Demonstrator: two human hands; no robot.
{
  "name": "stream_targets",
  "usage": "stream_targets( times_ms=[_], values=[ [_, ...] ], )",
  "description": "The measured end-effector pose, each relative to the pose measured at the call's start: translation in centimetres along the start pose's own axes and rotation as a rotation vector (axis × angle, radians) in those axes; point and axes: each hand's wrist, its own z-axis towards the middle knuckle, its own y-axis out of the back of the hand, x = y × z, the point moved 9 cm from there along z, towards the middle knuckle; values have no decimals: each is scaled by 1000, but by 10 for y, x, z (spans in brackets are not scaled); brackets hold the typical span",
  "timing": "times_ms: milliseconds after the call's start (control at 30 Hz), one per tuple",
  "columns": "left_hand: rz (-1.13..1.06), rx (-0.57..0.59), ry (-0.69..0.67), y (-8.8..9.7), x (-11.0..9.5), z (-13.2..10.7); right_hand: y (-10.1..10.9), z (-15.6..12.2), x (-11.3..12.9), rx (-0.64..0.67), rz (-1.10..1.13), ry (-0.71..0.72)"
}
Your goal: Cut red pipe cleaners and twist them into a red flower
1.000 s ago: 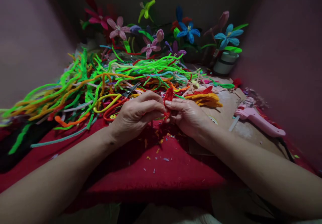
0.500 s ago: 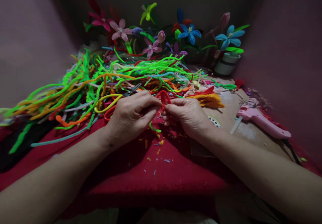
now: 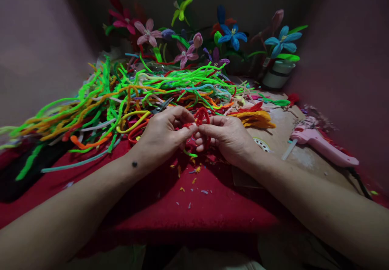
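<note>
A red pipe cleaner (image 3: 203, 115), bent into loops, is pinched between my two hands above the red cloth. My left hand (image 3: 166, 131) grips it with thumb and forefinger from the left. From the right, my right hand (image 3: 226, 136) holds it close to the left thumb tip, its other fingers curled underneath. Part of the red piece is hidden by the fingers. Scissors with yellow handles (image 3: 133, 122) lie just beyond my left hand. Small fuzzy clippings (image 3: 197, 169) are scattered on the red cloth (image 3: 182, 217) below.
A heap of coloured pipe cleaners (image 3: 182, 79) spreads across the back and left. Behind it stand pipe-cleaner flowers (image 3: 232, 37). At right, a pink glue gun (image 3: 322, 142) lies on a board (image 3: 300, 156), near orange pipe-cleaner pieces (image 3: 257, 119) and a white jar (image 3: 278, 74).
My left hand has turned slightly, its thumb now pressed nearer the right fingertips. The red loops stand more open. The whole view has shifted a little.
</note>
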Motion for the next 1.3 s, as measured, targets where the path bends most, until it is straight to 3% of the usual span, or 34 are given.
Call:
stream_targets(
  times_ms=[233, 433, 633, 900, 1067, 1133, 1300],
  values=[
    [-60, 101, 171, -6, 5, 0, 0, -1, 1, 8, -74, 64],
    [6, 190, 146, -12, -3, -1, -1, -4, 3, 4, -174, 101],
    [93, 119, 191, -11, 0, -2, -1, -7, 8, -61, -323, 100],
    [-142, 124, 369, -16, 10, -8, -7, -6, 9, 17, -301, 142],
    [-421, 256, 306, -25, 12, -6, 1, 1, 2, 9, -150, 70],
    [-428, 291, 252, -24, 13, -3, 2, 3, 4, 6, -93, 68],
    [-77, 45, -57, 7, -6, 5, 5, 5, 7, -18, -67, 77]
  ],
)
